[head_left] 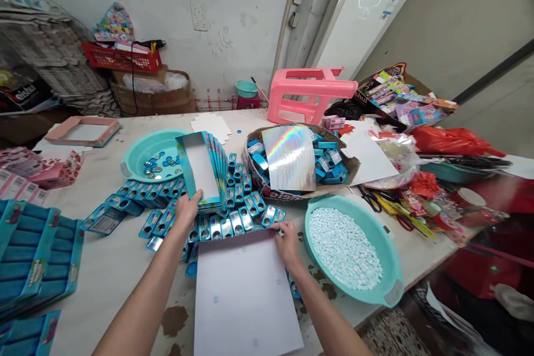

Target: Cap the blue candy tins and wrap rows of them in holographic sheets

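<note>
My left hand (188,207) is closed on the lower left corner of a stack of blue-edged box trays (203,169), standing tilted behind the small tins. Between thumb and fingers, my right hand (287,242) pinches the upper right corner of a large white sheet (246,295), whose far edge is slightly raised. Many small blue tins (225,228) are grouped beyond the sheet and beneath the trays. To the right of my right hand lies a turquoise basin (390,267) filled with small white pieces (344,247).
Another turquoise basin (136,150) holds round lids. Behind the tins sits a carton (352,169) of blue packs with a shiny sheet (290,158) on top. A pink stool (308,89) lies at the back. Filled blue display boxes (37,256) are at left, scissors (371,200) at right.
</note>
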A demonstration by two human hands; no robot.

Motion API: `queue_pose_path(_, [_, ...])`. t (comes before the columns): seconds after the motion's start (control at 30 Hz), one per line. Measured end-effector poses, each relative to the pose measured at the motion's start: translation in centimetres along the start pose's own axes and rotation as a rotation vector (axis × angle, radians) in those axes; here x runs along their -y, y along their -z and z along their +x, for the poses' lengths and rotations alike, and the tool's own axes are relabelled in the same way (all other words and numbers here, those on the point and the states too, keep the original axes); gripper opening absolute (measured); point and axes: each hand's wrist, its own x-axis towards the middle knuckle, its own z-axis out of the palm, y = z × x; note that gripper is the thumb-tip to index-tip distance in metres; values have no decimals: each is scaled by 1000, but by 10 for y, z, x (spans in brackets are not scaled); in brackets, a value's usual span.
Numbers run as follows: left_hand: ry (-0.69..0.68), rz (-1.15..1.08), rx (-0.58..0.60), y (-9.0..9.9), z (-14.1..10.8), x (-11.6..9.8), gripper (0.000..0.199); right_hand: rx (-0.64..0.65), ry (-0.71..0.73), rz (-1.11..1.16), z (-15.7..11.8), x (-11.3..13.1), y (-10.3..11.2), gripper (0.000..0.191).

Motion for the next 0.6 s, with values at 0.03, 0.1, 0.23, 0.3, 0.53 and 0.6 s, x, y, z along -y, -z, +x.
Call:
queue_pose_path(0.03, [-7, -45, -33, 1, 3, -4, 40, -43, -1, 36, 3, 3, 3, 20])
queue_pose_path(0.1, [-32, -133, -77, 1, 10, -17, 35, -117, 15, 109, 14, 7, 11, 20])
queue_pose_path(0.23, [-87, -206, -62, -15, 12, -75, 35, -190, 91, 159, 45, 4, 30, 22])
queue_pose_path(0.3, [-112, -176, -5, -32, 3, -117, 36, -158, 90, 142, 53, -3, 38, 31])
queue_pose_path(0.53, [-311, -170, 68, -138, -11, -212, 26, -185, -174, -119, 13, -27, 56, 54])
queue_pose_path(0.6, [-284, -173, 104, -167, -8, -210, 28, -187, -245, -116, -3, -28, 57, 55])
